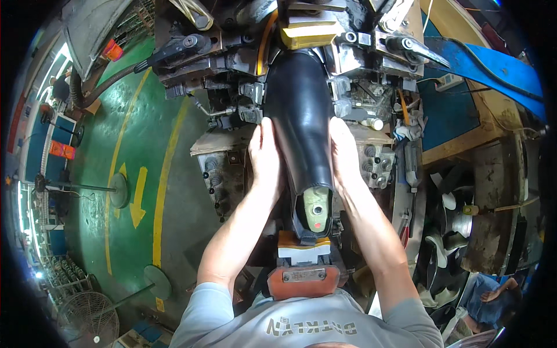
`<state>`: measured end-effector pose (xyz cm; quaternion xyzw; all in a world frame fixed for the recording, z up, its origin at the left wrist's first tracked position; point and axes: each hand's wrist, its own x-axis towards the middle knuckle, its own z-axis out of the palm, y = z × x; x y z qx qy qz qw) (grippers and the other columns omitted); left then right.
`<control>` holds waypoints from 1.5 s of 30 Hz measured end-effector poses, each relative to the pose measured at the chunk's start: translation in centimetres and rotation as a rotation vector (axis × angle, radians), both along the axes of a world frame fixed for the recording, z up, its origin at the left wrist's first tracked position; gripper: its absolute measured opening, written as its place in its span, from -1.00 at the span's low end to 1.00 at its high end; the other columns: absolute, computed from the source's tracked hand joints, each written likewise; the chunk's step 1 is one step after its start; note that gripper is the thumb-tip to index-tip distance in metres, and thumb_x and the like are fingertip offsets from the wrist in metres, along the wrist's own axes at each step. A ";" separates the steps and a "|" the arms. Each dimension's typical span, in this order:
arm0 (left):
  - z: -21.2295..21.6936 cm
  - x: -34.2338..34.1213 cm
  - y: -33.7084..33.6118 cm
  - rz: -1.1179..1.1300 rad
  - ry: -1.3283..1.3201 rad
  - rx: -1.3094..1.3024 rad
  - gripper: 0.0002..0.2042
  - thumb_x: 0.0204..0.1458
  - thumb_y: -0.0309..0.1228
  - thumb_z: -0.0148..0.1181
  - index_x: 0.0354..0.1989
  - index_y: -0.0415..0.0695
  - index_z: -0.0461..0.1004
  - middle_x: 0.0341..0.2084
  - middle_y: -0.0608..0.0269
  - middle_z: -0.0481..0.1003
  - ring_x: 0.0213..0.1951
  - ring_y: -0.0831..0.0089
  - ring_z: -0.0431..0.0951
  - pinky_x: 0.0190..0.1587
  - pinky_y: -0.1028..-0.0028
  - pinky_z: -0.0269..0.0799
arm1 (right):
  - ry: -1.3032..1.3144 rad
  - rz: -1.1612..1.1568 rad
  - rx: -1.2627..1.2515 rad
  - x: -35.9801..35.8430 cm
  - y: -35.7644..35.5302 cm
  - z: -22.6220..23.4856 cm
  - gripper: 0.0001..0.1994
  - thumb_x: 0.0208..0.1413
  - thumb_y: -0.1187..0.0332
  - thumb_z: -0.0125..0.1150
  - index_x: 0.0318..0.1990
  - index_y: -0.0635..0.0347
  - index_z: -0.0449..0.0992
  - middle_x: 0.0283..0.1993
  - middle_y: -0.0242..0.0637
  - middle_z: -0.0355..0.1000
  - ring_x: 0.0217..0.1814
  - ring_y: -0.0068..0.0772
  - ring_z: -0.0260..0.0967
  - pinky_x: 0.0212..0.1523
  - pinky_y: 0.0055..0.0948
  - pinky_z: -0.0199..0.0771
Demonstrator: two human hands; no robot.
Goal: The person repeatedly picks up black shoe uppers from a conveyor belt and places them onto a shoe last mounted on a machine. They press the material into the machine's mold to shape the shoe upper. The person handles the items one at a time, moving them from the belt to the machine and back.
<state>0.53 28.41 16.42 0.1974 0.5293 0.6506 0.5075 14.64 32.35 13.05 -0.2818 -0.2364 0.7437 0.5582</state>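
On the big grey machine (301, 75), a black shoe upper (299, 116) is sitting with its toe pointing away from the person, into the machine's metal parts. The left hand (266, 156) is pressing flat against the left side of the shoe upper, fingers stretched out and close together. The right hand (343, 152) is doing the same on the right side. Both hands are open and are squeezing the shoe upper between them, not wrapping around it. At the near end of the shoe upper, a pale green shoe form (316, 207) is poking out. Just below that, closer to the person, a white and orange block (303, 261) is sitting on the machine. Left of the machine, a green floor (139, 145) with a yellow arrow (138, 197) is showing. Right of the machine, a blue belt (493, 66) is lying.
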 end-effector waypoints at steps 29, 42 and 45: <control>-3.9 0.4 0.0 0.180 -0.069 0.118 -0.66 0.31 -0.23 -0.01 -0.54 -0.09 0.29 -0.58 0.56 0.15 -0.47 0.71 0.10 -0.41 0.57 0.09 | -0.082 -0.075 -0.080 -0.3 -0.6 0.7 -0.75 0.29 0.26 0.05 -0.19 0.31 0.49 -0.20 -0.21 0.51 -0.19 -0.41 0.49 -0.13 -0.34 0.58; 0.2 -1.0 -2.3 -0.021 0.667 0.583 -0.85 0.15 -0.40 0.07 -0.19 -0.20 0.44 -0.28 0.18 0.45 -0.13 0.39 0.39 0.03 0.32 0.25 | -0.156 0.154 -0.234 -0.8 -2.8 1.8 -0.61 0.39 0.07 -0.18 0.14 0.15 0.32 -0.08 -0.25 0.44 -0.07 -0.46 0.45 -0.03 -0.39 0.52; 3.6 -1.4 -2.4 -0.519 0.985 0.986 -0.85 0.00 -0.45 0.10 -0.34 -0.24 0.55 -0.26 0.07 0.54 -0.07 0.13 0.48 0.21 0.04 0.19 | -0.198 0.173 -0.065 -1.4 -4.2 1.2 -0.51 0.39 -0.04 -0.29 0.16 0.16 0.31 -0.07 -0.27 0.42 -0.13 -0.51 0.46 -0.14 -0.52 0.58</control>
